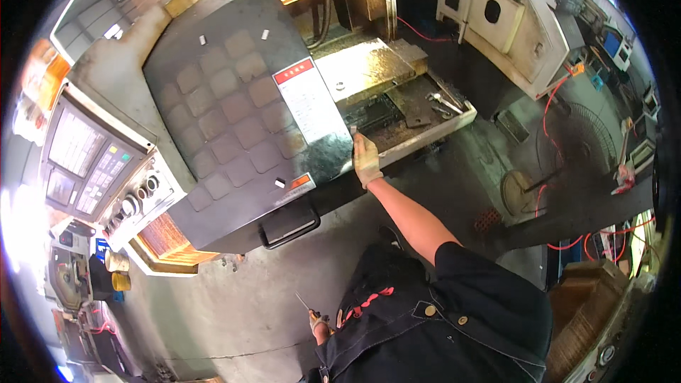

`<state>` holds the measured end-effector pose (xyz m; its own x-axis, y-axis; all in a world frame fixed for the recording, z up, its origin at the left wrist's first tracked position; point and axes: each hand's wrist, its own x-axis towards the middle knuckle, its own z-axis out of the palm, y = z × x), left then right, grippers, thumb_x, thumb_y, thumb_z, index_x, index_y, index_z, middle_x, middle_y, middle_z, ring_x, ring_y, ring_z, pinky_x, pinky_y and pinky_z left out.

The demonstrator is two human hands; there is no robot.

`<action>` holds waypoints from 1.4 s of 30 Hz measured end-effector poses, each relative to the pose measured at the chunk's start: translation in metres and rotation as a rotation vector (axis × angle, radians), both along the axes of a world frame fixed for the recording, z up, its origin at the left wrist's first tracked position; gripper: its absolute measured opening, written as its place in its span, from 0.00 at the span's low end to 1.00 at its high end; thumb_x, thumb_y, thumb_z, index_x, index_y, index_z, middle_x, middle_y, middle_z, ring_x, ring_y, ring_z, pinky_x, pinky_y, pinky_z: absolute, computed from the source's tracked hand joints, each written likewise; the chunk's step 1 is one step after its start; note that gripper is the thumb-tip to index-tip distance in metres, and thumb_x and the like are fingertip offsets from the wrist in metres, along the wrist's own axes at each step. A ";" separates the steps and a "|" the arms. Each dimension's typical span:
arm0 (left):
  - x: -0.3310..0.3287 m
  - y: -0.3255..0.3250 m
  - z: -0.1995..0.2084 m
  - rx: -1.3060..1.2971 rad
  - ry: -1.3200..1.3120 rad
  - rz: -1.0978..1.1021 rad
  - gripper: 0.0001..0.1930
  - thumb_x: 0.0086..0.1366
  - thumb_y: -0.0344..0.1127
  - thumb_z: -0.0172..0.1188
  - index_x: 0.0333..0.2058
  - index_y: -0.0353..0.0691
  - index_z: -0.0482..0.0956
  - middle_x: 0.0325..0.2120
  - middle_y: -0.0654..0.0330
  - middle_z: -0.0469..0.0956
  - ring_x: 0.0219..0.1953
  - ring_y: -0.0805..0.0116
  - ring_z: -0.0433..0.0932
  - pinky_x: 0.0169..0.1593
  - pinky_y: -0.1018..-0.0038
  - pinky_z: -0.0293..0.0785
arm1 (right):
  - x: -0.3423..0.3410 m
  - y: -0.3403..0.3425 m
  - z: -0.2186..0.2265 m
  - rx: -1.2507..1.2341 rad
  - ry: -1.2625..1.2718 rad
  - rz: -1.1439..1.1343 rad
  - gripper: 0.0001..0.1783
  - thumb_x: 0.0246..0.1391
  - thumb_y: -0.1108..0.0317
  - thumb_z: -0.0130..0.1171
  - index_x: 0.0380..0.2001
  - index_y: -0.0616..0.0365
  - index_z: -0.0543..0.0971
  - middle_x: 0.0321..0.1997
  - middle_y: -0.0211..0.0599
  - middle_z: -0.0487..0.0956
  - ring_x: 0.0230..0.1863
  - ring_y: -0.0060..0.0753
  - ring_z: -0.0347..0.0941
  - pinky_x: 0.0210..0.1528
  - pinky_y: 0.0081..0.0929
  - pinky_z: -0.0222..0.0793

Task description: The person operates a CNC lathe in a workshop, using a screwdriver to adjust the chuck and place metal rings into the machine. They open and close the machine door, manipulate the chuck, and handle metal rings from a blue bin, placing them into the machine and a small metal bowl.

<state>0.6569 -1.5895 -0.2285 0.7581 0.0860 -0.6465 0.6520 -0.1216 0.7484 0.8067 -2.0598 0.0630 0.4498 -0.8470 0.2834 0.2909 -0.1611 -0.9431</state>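
My right hand, in a pale glove, reaches out from the right and grips the open-side edge of a dark machine door. Its fingers curl over that edge beside the pasted white notice. Low at my left side, my gloved left hand is closed around a tool with a thin metal rod; the grip is mostly covered, and its exact kind cannot be made out. A black bar handle sticks out from the door's lower part. Neither hand touches it.
Left of the door stands a control panel with screen and knobs. Beyond my right hand, the machine's oily tray holds wrenches. A fan and red hoses occupy the right side. Grey concrete floor lies below.
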 end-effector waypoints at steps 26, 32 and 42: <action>-0.005 -0.008 0.017 0.555 0.019 -0.071 0.22 0.45 0.32 0.54 0.43 0.46 0.67 0.33 0.49 0.74 0.40 0.51 0.73 0.42 0.63 0.68 | 0.012 -0.030 -0.070 0.040 0.067 0.074 0.29 0.60 0.52 0.36 0.57 0.61 0.56 0.60 0.38 0.56 0.60 0.32 0.52 0.61 0.29 0.47; 0.001 -0.011 0.021 0.557 -0.011 -0.052 0.21 0.44 0.31 0.54 0.41 0.43 0.67 0.32 0.49 0.74 0.38 0.50 0.73 0.41 0.63 0.67 | 0.012 -0.042 -0.086 -0.460 0.387 -0.028 0.26 0.61 0.56 0.33 0.55 0.65 0.58 0.59 0.44 0.58 0.59 0.40 0.54 0.60 0.30 0.49; 0.006 -0.005 0.028 0.581 -0.030 -0.053 0.20 0.44 0.30 0.54 0.40 0.43 0.66 0.26 0.54 0.72 0.31 0.56 0.73 0.37 0.66 0.68 | 0.010 -0.026 -0.063 -0.281 0.428 0.061 0.25 0.61 0.60 0.32 0.56 0.64 0.56 0.60 0.43 0.57 0.58 0.39 0.55 0.60 0.31 0.49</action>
<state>0.6624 -1.5949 -0.2005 0.7884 0.3815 -0.4827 0.6133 -0.5496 0.5673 0.8168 -2.0856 -0.0003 0.6212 -0.7334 0.2762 -0.0948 -0.4202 -0.9025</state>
